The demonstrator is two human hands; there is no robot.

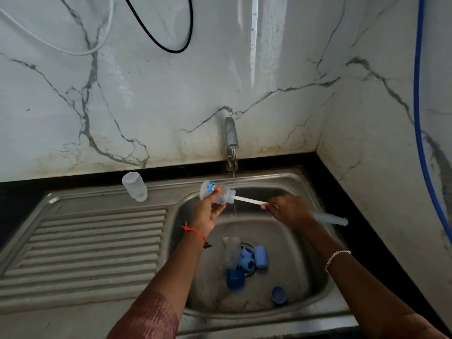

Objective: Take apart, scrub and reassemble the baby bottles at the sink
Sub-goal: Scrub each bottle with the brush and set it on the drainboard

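My left hand [208, 214] grips a clear baby bottle [216, 193] with a blue print, held sideways over the sink basin [300, 260], its mouth pointing right. My right hand [292, 211] holds the white handle of a bottle brush [249, 200]; the brush head is inside the bottle and the handle's thick end [330, 219] sticks out to the right. A thin stream of water falls from the tap [231, 138] just past the bottle's mouth. On the basin floor lie another clear bottle [231, 252], blue rings and caps [252, 260] and a blue lid [278, 294].
A second clear bottle [135, 186] stands upside down at the back of the ribbed steel drainboard [93, 243]. A black counter edge [367, 216] borders the sink at right. Marble walls close in behind and to the right, with a blue hose [419, 118] and hanging cables [171, 47].
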